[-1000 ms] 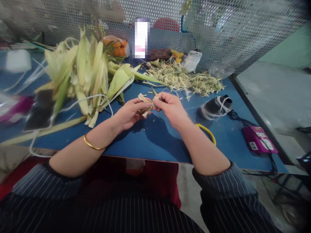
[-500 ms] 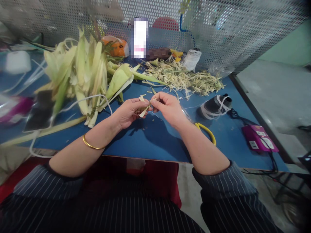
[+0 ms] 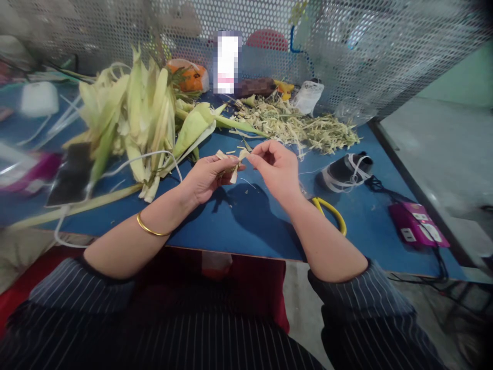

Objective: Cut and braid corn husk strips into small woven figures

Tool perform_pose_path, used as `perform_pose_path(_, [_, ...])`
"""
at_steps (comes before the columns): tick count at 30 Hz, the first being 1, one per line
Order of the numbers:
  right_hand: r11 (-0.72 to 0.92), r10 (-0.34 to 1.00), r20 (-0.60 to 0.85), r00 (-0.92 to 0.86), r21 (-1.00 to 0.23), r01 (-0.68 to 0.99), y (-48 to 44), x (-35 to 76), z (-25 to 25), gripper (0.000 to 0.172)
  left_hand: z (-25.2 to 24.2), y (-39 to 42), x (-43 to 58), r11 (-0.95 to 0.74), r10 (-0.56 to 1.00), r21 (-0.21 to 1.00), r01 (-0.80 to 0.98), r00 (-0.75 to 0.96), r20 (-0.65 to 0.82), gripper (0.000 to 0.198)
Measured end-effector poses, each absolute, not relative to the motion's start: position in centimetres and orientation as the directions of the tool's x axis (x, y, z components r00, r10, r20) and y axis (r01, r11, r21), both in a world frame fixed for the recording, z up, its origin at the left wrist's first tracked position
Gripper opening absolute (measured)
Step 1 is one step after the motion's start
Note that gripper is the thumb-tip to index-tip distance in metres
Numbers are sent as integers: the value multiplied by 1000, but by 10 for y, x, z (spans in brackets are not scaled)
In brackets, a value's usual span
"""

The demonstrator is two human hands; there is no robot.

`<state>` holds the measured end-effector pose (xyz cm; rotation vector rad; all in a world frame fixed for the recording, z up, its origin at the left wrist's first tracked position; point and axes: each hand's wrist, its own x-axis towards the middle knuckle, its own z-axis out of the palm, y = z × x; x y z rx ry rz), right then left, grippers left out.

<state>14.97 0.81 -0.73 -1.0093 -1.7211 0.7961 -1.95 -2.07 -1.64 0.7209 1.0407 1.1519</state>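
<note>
Both hands meet above the middle of the blue table. My left hand, with a gold bangle on its wrist, is closed around a small bundle of pale corn husk strips. My right hand pinches the top end of that same husk piece between thumb and forefinger. A big heap of whole green-yellow corn husks lies to the left of the hands. A pile of shredded husk scraps lies behind them to the right.
Yellow-handled scissors lie under my right forearm. A dark spool wound with white tape and a pink power strip sit at the right. A phone with a white cable lies left. A perforated metal screen backs the table.
My right hand has lifted slightly and its fingers have shifted to the upper tip of the husk piece. My left hand keeps its hold in almost the same place.
</note>
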Motion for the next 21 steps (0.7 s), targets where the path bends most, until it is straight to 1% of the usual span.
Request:
perform_pose_path(2, [543,839,491,-233,-771,332,5,150,-6,12,-17,-20,-19,255,964,877,-408,38,-263,20])
perform_pose_path(5, [639,769,549,-328,-651,409,-1,149,-7,5,-19,-20,-19,226,969,869,-440,13,-246,20])
perform_pose_path(6, [660,750,561,-349,-607,443,-2,148,-8,3,-19,-20,-19,225,969,868,-443,9,-247,20])
perform_pose_path(8, [682,725,576,-378,-521,513,-3,148,-11,6,-19,-20,-18,229,968,868,-440,9,-251,17])
perform_pose_path(10, [688,711,585,-389,-465,558,-3,147,-13,8,-19,-20,-17,231,968,871,-434,9,-252,15])
perform_pose_path(17, [703,695,582,-421,-427,569,-2,147,-11,12,-18,-21,-15,240,966,867,-437,18,-258,11])
perform_pose_path(21, [711,687,583,-435,-415,567,-2,147,-10,11,-18,-21,-15,248,964,868,-431,23,-264,12])
